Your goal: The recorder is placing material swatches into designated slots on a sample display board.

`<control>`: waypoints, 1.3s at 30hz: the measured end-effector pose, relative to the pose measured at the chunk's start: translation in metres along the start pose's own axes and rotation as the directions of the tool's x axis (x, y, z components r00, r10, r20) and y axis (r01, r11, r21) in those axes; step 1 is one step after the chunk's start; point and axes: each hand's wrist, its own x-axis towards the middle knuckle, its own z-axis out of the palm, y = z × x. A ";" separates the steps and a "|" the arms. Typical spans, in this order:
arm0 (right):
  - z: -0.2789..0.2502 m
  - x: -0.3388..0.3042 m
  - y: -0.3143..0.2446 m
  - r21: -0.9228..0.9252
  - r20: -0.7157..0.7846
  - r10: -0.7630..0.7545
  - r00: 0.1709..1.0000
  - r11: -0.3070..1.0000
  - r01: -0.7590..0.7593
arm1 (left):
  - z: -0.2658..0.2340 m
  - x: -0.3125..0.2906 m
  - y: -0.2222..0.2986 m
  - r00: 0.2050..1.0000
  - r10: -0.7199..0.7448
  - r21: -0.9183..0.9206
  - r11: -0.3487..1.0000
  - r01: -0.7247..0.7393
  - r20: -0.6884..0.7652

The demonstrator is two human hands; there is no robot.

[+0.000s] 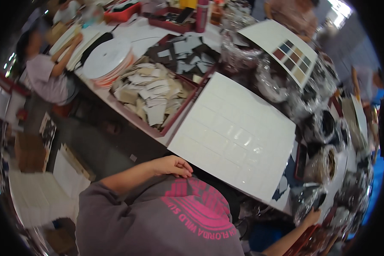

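My left hand [177, 166] is in front of my grey shirt, close to the near edge of a large white sheet [226, 132]. Its fingers are curled in, and whatever they may hold is hidden. The sheet lies flat on the table, with faint rows of pale rectangles and glossy patches on it. Out to the right, my right hand [313, 216] is at the lower edge of a clear plastic bag [305, 202] with dark contents. Its fingers appear closed on the bag's edge. Dark blue pieces [280, 187] lie between the sheet and the bag.
A maroon tray [160, 135] of beige and grey cut pieces stands left of the sheet. Beyond are a white reel [106, 57] and a sample board [286, 47] with coloured rectangles. Several plastic bags [315, 123] line the right side. Other people work around the table.
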 end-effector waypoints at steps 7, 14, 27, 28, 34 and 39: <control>-0.031 0.001 -0.048 -0.013 0.050 0.102 0.994 0.995 -0.102 | -0.071 -0.059 0.074 0.798 0.403 0.299 0.909 -0.291 -0.448; -0.039 -0.006 -0.032 -0.056 -0.131 0.121 0.984 0.990 -0.129 | -0.152 -0.024 0.120 0.220 0.959 0.917 0.083 0.391 -0.181; -0.125 -0.184 -0.302 0.881 0.406 -0.519 0.752 0.442 -0.170 | -0.133 -0.026 0.137 -0.113 0.900 0.892 0.388 -0.232 -0.421; -0.127 -0.192 -0.318 0.870 0.468 -0.578 0.669 0.435 -0.233 | -0.114 -0.023 0.130 -0.004 0.821 0.760 0.527 -0.381 -0.571; -0.095 -0.216 -0.364 0.879 0.452 -0.654 0.606 0.444 -0.176 | 0.000 -0.010 0.069 0.748 0.475 0.267 0.880 -0.394 -0.463; -0.088 -0.216 -0.377 0.853 0.499 -0.610 0.615 0.472 -0.224 | 0.046 0.005 0.040 0.820 0.540 0.552 0.749 -0.366 -0.190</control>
